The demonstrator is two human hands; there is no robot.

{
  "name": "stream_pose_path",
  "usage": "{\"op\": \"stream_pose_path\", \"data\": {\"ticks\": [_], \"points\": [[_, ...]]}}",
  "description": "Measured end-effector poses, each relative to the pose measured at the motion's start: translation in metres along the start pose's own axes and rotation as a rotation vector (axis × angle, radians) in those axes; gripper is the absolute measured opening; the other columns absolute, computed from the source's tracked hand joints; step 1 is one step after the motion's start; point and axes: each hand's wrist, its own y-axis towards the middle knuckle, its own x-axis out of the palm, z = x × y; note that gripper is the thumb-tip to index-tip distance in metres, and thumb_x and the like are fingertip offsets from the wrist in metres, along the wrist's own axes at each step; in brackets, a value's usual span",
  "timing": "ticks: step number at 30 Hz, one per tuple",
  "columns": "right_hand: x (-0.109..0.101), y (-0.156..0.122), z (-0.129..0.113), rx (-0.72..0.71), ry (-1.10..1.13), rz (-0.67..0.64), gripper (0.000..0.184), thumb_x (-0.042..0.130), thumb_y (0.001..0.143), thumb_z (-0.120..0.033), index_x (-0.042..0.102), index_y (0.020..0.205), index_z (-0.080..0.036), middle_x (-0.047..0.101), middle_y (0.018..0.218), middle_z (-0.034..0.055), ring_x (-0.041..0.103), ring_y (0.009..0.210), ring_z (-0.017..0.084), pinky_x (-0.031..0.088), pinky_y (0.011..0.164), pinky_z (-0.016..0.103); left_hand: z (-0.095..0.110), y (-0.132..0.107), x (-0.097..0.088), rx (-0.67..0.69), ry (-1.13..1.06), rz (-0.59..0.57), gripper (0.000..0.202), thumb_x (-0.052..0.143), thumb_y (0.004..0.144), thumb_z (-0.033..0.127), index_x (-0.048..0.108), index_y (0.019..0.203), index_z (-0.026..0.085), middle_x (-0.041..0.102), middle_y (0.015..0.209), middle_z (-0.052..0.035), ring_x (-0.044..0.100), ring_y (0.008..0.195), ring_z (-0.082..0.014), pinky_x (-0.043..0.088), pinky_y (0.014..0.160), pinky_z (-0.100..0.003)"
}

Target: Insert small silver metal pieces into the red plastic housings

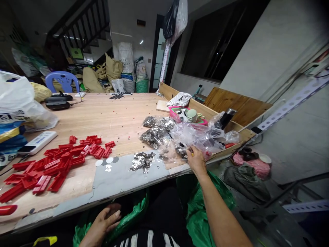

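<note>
My right hand [196, 160] reaches to the table's right front part, its fingers closed at a small clear bag of dark metal pieces [181, 151]. A bit of yellow and black shows at the fingertips, too small to name. Below the table edge, my left hand [106, 221] hangs over my lap beside a green plastic bag [136, 214], its fingers loosely bent and thumb apart, holding nothing visible. A pile of small shiny metal pieces [142, 162] lies on a grey sheet [113, 183]. Left of it spread many red plastic blocks [60, 164].
Clear bags of metal pieces [154, 137] and crumpled plastic bags [190, 133] crowd the right side. Behind them stand a pink basket [176, 111] and a dark flask [227, 117]. A white power strip [38, 142] lies at left. A wooden rail [174, 92] borders the table.
</note>
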Motion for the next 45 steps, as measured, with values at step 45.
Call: {"op": "stream_pose_path", "data": {"ticks": [45], "points": [[0.092,-0.060,-0.197,-0.225,0.756,-0.921,0.026,0.060,0.079,-0.040,0.059,0.096,-0.021,0.054,0.078,-0.0013,0.046,0.059,0.011,0.040,0.052,0.024,0.086,-0.030,0.028,0.209,-0.472,-0.381,0.051,0.070,0.067,0.012,0.059,0.117,0.019,0.062,0.115,-0.0112,0.062,0.099,-0.0238,0.049,0.088,-0.041]]}}
